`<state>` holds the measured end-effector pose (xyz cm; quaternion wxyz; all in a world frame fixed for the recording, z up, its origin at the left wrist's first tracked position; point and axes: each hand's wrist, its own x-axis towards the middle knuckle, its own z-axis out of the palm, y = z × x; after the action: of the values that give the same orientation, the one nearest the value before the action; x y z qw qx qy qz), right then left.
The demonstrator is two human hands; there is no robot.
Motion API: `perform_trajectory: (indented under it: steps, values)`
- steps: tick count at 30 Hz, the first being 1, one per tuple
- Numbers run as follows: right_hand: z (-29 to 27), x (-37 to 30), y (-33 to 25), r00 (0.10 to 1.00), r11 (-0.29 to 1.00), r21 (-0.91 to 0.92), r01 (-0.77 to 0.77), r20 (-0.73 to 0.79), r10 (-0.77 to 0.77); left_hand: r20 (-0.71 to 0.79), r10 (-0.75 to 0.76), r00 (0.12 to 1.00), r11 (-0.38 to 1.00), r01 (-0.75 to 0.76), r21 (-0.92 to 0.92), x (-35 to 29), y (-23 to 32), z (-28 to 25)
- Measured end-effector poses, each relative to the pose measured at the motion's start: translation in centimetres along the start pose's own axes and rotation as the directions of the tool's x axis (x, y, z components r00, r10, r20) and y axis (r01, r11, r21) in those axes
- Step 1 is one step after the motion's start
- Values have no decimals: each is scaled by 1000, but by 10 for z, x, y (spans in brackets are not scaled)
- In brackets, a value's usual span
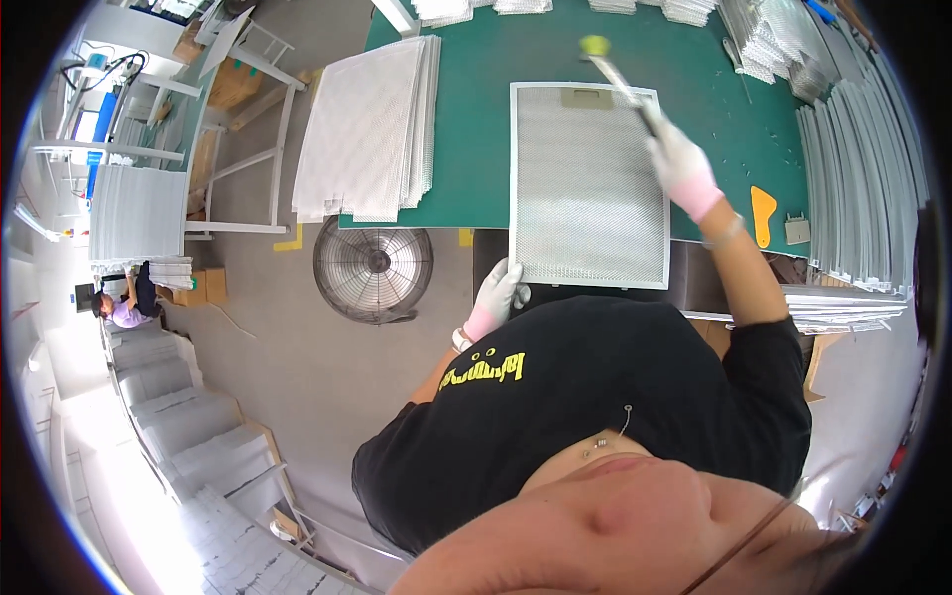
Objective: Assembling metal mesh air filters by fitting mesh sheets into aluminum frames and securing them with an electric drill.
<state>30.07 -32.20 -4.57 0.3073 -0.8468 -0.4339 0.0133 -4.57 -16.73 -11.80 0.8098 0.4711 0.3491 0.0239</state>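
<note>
A framed metal mesh filter panel (592,188) lies partly on the green table, its near end reaching past the table edge. My left hand (499,296), in a white and pink glove, is closed on the panel's near left corner. In my right hand (682,171), gloved the same way, is the handle of a mallet (622,81), raised near the panel's far right corner. The mallet's yellow-green head (595,46) is slightly smeared by motion. A tan rectangular plate (587,98) sits at the middle of the panel's far edge.
Mesh sheets (362,129) are stacked at the table's left, overhanging it. Many grey frame strips (858,188) stand on the right, beside an orange scraper (763,215). A floor fan (374,268) is below left. Another person (129,302) is far left.
</note>
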Motion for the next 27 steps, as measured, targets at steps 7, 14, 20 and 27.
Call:
perform_trajectory:
  steps: [7,14,20,27]
  values:
    - [52,46,-75,924,975,-221,17,377,69,19,11,1000,995,-9,-97,2,4,9]
    - [54,36,-59,967,978,-203,-40,238,89,51,58,997,996,-54,-67,2,1,12]
    - [-5,19,16,957,869,-401,-289,-97,273,70,134,989,990,-136,33,-9,15,-16]
    - [-113,-60,52,986,930,366,-39,-139,96,274,171,947,853,-281,440,-14,100,-31]
